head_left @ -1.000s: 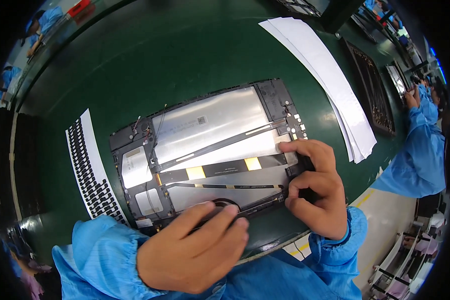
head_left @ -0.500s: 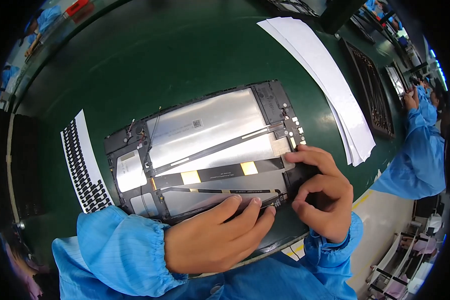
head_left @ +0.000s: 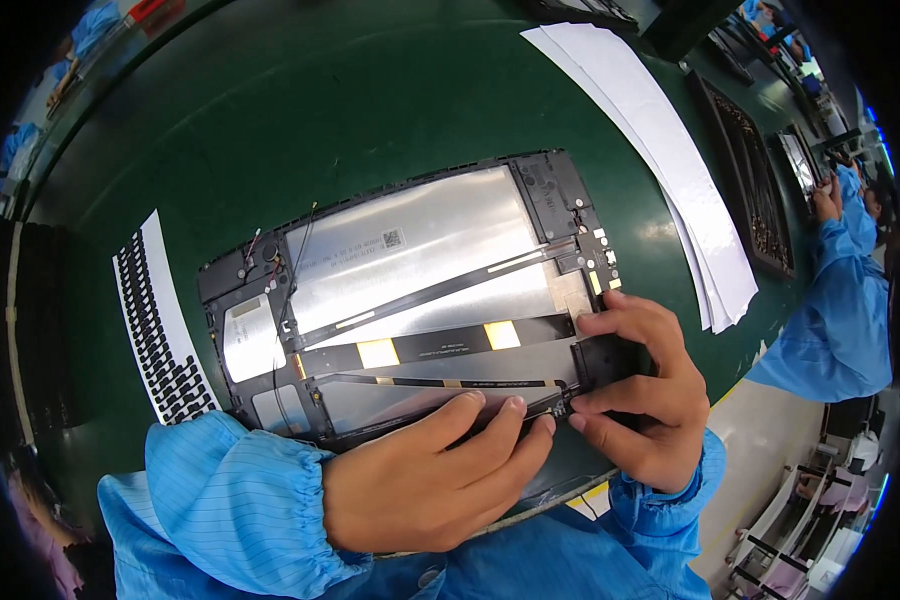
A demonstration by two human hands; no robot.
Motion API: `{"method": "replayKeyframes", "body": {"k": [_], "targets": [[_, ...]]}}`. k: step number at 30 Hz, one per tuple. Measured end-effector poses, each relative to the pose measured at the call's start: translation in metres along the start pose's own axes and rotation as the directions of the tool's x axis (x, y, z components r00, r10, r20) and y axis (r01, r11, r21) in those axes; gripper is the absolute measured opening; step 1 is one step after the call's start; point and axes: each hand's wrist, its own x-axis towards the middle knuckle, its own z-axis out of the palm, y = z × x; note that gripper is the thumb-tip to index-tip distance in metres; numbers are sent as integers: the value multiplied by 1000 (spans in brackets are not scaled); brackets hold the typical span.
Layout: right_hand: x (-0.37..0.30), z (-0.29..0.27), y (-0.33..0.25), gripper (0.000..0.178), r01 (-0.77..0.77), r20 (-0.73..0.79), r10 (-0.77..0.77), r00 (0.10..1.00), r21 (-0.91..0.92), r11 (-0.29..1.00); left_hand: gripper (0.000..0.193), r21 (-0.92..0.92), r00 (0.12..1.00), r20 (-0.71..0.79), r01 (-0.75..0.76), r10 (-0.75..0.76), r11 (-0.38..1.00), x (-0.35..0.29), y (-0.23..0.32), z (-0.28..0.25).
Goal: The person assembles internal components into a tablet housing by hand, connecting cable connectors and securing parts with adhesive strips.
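Observation:
An opened tablet housing (head_left: 425, 215) lies slightly tilted before me, its silver metal plate, black frame and thin cables exposed. A wide black flex cable (head_left: 435, 343) with gold patches crosses it, and a narrower flex cable (head_left: 425, 382) runs nearer to me. My left hand (head_left: 440, 465) lies over the near edge with its fingers stretched out, fingertips on the frame; its thumb is hidden. At the right end, my right hand (head_left: 650, 395) has its index fingertip on the housing. Its thumb and another finger close at the near right corner, by the narrow cable's end.
A white strip with rows of black pieces (head_left: 160, 330) lies left of the housing. Long white sheets (head_left: 660, 170) and a black tray (head_left: 740, 180) are on the right of the green table (head_left: 370, 90). A co-worker's blue sleeve (head_left: 830, 310) shows at far right.
My right thumb and another finger have moved from beside the housing onto its near right corner. The housing appears slightly farther left and up in the picture. My left hand keeps its place on the edge.

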Motion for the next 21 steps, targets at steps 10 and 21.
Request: {"method": "replayKeyframes", "body": {"k": [10,21], "targets": [[0,-1,-2,17,-4,-12,4,1000,-12,1000,20,-21,1000,-5,4,-4,1000,-1,1,4],[2,8,-2,15,-159,-86,165,983,77,984,18,-11,999,23,-24,24,1000,0,-4,1]]}}
